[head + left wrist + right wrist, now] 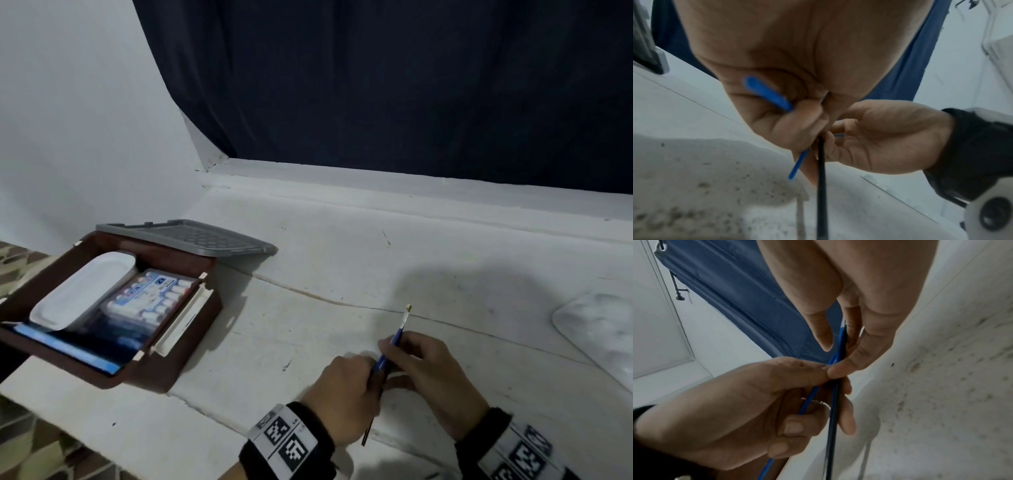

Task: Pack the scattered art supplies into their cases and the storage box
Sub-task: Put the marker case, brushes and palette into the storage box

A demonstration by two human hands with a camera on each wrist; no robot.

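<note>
Low in the head view both hands meet over the white table. My left hand (356, 377) grips a small bundle of brushes: a blue-handled brush (394, 342) whose pale tip points up and away, and a thin black-handled brush (365, 437) sticking out below the fist. My right hand (404, 356) pinches the same handles just above the left. In the left wrist view the blue handle (766, 92) and black handle (821, 186) pass through the curled left fingers (781, 126). The right wrist view shows right fingertips (840, 368) pinching the blue (841, 339) and black (831, 434) handles.
An open brown storage box (191, 346) sits at the left, holding a white case (82, 294) and a pack of markers (147, 298). Its grey lid (191, 236) lies behind it. A white marbled tray (599, 329) lies at the right edge. A dark curtain hangs behind the table.
</note>
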